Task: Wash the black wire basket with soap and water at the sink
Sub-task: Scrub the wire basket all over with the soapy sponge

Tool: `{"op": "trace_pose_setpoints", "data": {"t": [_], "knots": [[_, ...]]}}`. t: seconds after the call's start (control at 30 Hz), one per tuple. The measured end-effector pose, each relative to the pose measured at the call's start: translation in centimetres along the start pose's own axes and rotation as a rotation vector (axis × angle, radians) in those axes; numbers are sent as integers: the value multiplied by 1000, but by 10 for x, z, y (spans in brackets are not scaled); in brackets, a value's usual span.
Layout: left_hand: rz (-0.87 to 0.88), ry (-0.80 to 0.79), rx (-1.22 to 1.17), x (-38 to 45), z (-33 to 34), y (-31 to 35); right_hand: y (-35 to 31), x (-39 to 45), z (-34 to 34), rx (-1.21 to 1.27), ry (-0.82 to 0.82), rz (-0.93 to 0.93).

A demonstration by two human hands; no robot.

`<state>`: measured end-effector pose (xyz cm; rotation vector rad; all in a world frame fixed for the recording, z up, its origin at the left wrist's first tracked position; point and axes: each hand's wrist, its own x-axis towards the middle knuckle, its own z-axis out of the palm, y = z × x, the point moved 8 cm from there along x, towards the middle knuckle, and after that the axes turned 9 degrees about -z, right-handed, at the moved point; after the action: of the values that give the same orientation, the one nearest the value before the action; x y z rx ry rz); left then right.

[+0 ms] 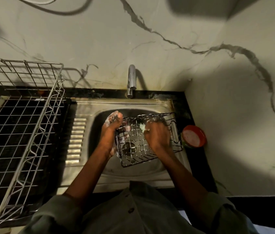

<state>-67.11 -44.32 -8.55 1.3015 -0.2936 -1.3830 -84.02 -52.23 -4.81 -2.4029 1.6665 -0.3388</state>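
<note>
Gripping the black wire basket (147, 140), left hand (111, 128); right hand (157, 134) fingers hidden, grasp unclear

Dim corner — veined marble wall (167, 31), black counter (175, 96), shadows.

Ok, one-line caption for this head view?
Soapy left hand steadies the black wire basket over the sink while the right hand scrubs inside.

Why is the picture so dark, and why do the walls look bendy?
Head view: the light is dim and yellowish, brightest on the wall behind the tap, which casts a shadow to its right; the corners fade dark. The wide lens bows straight lines, like the drying rack. Soapy hands, left and right, on the black wire basket look slightly soft.
</note>
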Motion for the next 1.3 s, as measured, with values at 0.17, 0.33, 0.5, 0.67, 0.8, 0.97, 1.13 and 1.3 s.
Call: {"op": "trace_pose_setpoints", "data": {"t": [0.17, 0.33, 0.5, 0.67, 0.8, 0.97, 1.13, 1.3], "knots": [[2, 50, 48, 8, -11, 4, 12, -14, 37, -147, -427, -81], [8, 15, 100, 10, -4, 6, 25, -4, 16, 205, -28, 184], [-31, -32, 25, 6, 4, 0, 33, 1, -1, 202, 190, 240], [-3, 33, 48, 13, -13, 2, 35, -9, 49, -61, -388, 47], [-11, 33, 34, 14, -17, -1, 34, -3, 43, -53, -250, 85], [-15, 3, 29, 8, -10, -4, 32, 8, 3, 125, 156, 167], [60, 75, 53, 14, -19, 4, 32, -1, 25, -140, -211, 80], [74, 71, 65, 17, -22, 3, 37, -14, 34, -132, -261, 73]]}}
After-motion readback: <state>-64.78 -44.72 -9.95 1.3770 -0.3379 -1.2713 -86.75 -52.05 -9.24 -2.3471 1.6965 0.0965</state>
